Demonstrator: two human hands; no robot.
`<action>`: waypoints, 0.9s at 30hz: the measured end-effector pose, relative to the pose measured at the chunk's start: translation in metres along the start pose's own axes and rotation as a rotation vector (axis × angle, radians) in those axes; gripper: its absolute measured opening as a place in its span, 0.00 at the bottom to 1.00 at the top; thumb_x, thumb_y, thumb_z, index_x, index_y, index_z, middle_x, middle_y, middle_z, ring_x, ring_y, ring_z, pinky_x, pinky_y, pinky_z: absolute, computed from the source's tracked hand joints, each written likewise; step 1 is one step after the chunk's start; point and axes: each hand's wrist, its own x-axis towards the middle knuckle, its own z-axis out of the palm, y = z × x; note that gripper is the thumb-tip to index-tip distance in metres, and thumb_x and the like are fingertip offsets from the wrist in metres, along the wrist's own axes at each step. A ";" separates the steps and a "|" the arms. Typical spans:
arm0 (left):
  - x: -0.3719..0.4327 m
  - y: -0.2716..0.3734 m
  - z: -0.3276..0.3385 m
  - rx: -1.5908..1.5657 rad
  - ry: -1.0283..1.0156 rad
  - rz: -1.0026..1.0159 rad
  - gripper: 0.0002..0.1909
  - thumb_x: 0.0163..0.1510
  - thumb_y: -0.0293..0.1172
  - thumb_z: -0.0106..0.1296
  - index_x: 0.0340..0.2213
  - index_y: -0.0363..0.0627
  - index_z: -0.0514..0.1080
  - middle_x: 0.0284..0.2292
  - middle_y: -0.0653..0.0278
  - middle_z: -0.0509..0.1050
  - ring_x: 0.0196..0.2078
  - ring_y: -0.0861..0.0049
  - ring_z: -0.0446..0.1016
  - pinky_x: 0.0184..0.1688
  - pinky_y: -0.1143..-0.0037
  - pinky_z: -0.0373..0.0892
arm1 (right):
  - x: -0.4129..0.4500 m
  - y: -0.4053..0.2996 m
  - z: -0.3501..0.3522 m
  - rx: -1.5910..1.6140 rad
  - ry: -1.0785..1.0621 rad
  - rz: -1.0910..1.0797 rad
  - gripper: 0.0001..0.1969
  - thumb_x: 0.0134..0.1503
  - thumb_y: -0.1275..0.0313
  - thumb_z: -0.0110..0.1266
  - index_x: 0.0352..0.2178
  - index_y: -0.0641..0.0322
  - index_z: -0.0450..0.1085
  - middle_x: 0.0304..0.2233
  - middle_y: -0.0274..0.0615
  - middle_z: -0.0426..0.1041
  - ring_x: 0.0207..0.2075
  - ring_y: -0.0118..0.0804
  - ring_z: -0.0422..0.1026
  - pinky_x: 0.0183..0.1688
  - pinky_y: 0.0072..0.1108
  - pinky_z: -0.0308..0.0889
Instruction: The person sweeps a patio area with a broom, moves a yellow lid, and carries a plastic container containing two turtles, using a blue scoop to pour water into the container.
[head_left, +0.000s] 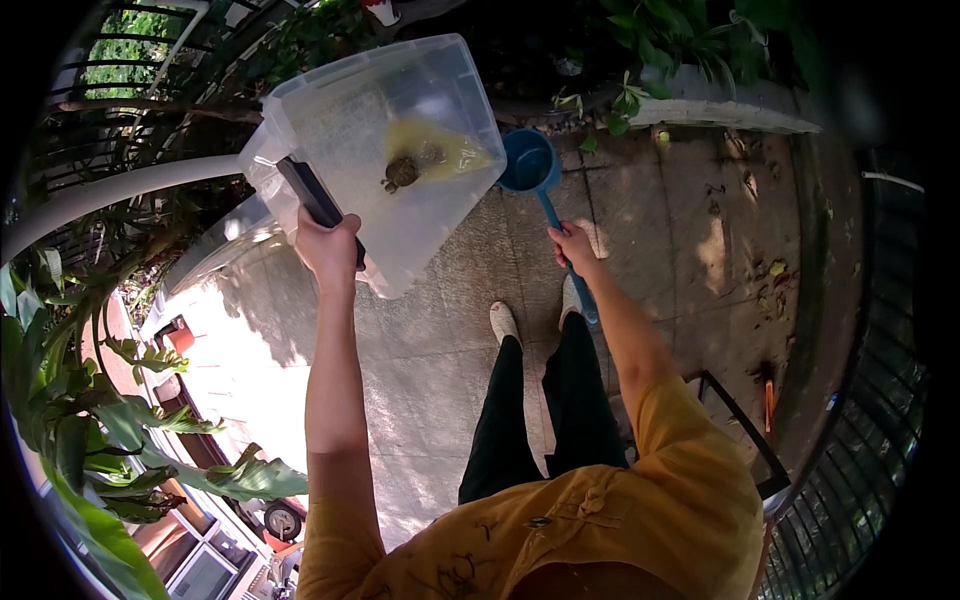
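My left hand (328, 244) is closed around the black handle (311, 193) on the side of a translucent plastic bin (330, 112), which is held tilted. Inside the bin, a small turtle (401, 172) sits at the edge of some shallow yellowish liquid (442, 150). A blue plastic dipper (529, 161) touches or nearly touches the bin's right corner; my right hand (574, 246) grips its long handle partway down. The dipper's cup faces up, and what it contains cannot be told.
Paving tiles (435, 330) lie underfoot. A planting bed with a concrete curb (720, 112) runs along the top. Broad-leaved plants (67, 420) and a pale curved pipe (135, 184) are at left. A black metal frame (742, 427) lies at lower right, beside a metal fence (862, 435).
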 end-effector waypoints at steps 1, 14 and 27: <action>-0.002 0.000 0.002 0.016 0.001 0.013 0.12 0.25 0.26 0.49 0.20 0.38 0.62 0.15 0.62 0.65 0.18 0.75 0.65 0.24 0.79 0.62 | 0.001 0.000 -0.001 -0.007 -0.021 0.005 0.08 0.52 0.68 0.45 0.23 0.61 0.59 0.10 0.34 0.57 0.08 0.25 0.56 0.09 0.19 0.53; -0.029 0.018 0.019 -0.026 -0.020 0.048 0.14 0.26 0.24 0.48 0.22 0.37 0.62 0.14 0.65 0.63 0.17 0.79 0.62 0.23 0.82 0.61 | 0.019 0.024 -0.007 0.020 -0.016 -0.027 0.07 0.50 0.70 0.47 0.23 0.62 0.61 0.09 0.33 0.57 0.07 0.23 0.55 0.08 0.17 0.50; -0.035 0.008 0.017 -0.004 -0.002 0.007 0.12 0.27 0.24 0.48 0.20 0.37 0.61 0.14 0.65 0.62 0.17 0.79 0.61 0.23 0.82 0.60 | 0.019 0.025 -0.007 0.015 -0.027 -0.040 0.07 0.51 0.70 0.46 0.23 0.62 0.61 0.10 0.33 0.57 0.07 0.23 0.54 0.09 0.17 0.50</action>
